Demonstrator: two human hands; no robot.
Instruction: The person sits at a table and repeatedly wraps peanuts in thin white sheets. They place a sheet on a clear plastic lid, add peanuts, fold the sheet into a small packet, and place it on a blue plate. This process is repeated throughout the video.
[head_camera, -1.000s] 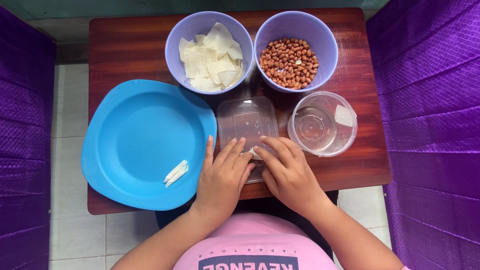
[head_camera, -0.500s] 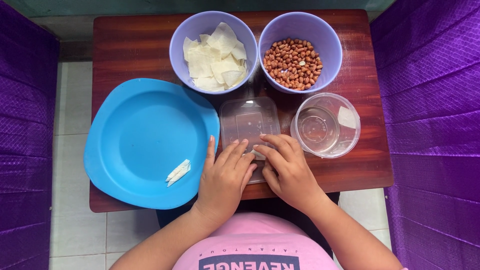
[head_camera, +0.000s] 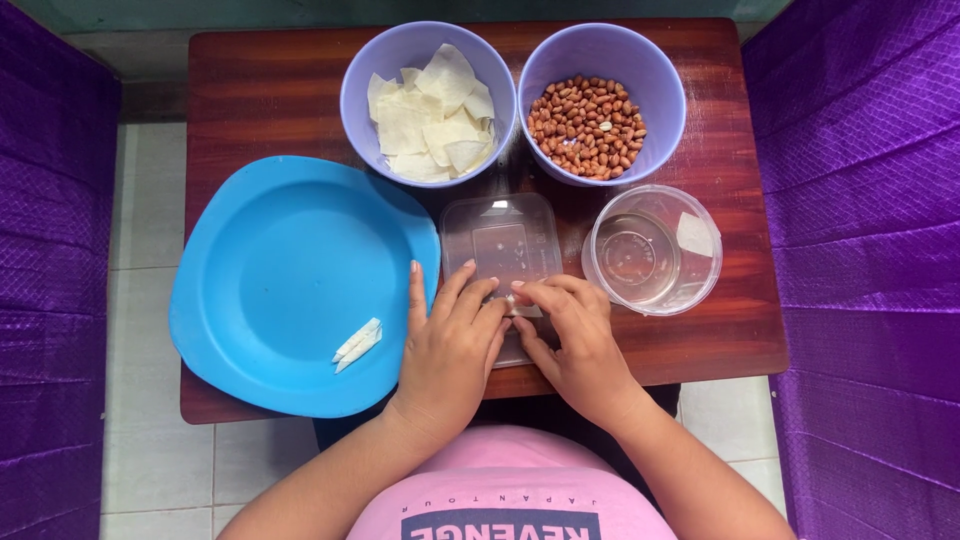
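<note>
My left hand (head_camera: 450, 345) and my right hand (head_camera: 577, 340) rest side by side on the near end of a clear rectangular plastic lid (head_camera: 502, 240) lying flat on the wooden table (head_camera: 270, 95). Their fingertips meet over a small white piece (head_camera: 525, 310) on the lid, mostly hidden under the fingers. A large blue plate (head_camera: 280, 270) lies to the left, with two small folded white wrappers (head_camera: 358, 343) on it near my left hand.
Two lilac bowls stand at the back: one with white wrapper sheets (head_camera: 432, 110), one with peanuts (head_camera: 590, 125). A clear round tub (head_camera: 650, 250) holding water sits to the right. Purple fabric (head_camera: 870, 250) flanks both sides of the small table.
None of the objects has moved. My fingers have shifted slightly over the white piece on the lid; the camera view has drifted a little.
</note>
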